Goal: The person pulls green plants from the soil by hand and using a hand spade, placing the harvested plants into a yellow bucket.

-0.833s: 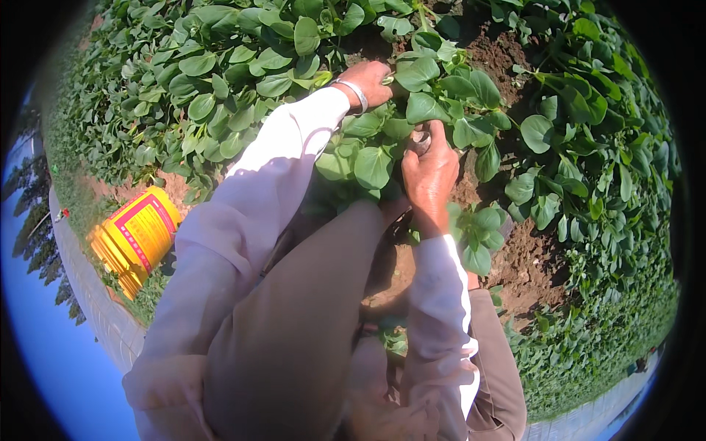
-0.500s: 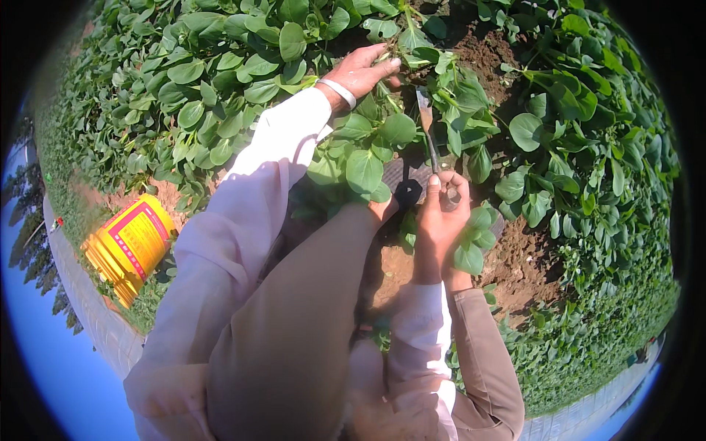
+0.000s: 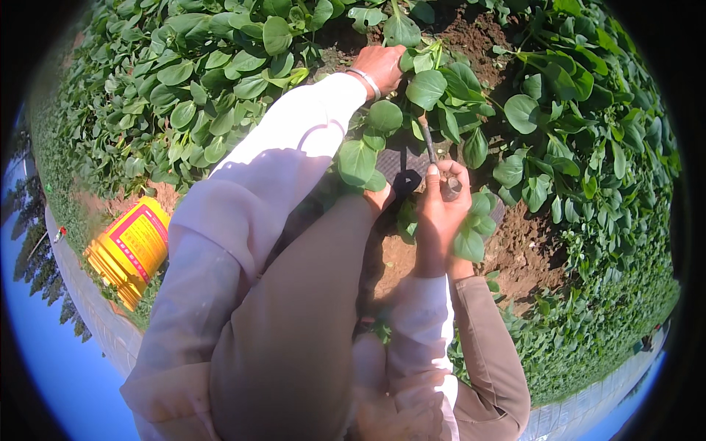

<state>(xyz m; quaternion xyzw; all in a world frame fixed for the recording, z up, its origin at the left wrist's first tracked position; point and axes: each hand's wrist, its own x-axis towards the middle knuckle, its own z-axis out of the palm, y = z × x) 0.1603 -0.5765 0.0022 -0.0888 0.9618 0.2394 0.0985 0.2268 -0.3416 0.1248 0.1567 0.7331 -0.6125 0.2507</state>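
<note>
My left hand (image 3: 381, 70), with a pale band at its wrist, is closed at the side of a leafy green plant (image 3: 426, 89). Leaves partly hide its fingers, which appear to grip the plant's stems. Below and to the right, my right hand (image 3: 441, 220) wraps round the handle of a flat-bladed metal tool (image 3: 428, 140). The thin shank points away from me into the plants, and leaves cover most of its blade. A hollow round end of the handle shows by my right fingers. Broad leaves (image 3: 357, 162) hang beside my left knee.
Dense leafy plants (image 3: 169, 95) cover the ground left and right. Bare brown soil (image 3: 526, 250) shows between rows. A yellow bucket (image 3: 132, 246) lies tilted at the left. My brown-trousered legs (image 3: 294, 323) are bent close in, with a dark ridged shoe (image 3: 393, 163) among the leaves.
My left hand has shifted slightly right, and its fingers have closed in among the leaves. Leaves there have moved left over the tool's blade. My right hand has barely moved.
</note>
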